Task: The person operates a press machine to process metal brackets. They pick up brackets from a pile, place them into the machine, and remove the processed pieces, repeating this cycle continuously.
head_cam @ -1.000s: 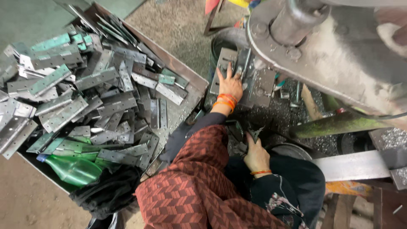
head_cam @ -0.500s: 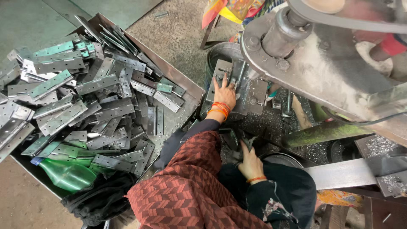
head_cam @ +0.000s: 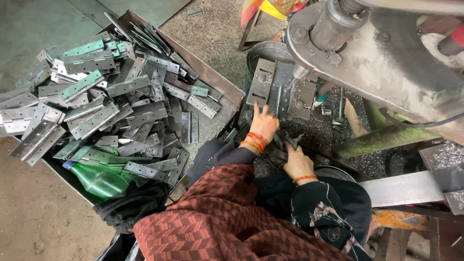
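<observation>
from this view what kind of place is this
Most likely a small metalworking shop making hinges. A heap of flat grey steel hinges fills a metal tray, a heavy grey press machine looms above, and the left hand touches a hinge plate.

A shallow metal tray is set on the concrete floor, heaped with grey and greenish hinge plates. A green plastic bottle is laid at its near edge. The press bed is strewn with metal swarf; drilled hinge plates are rested on it.
</observation>
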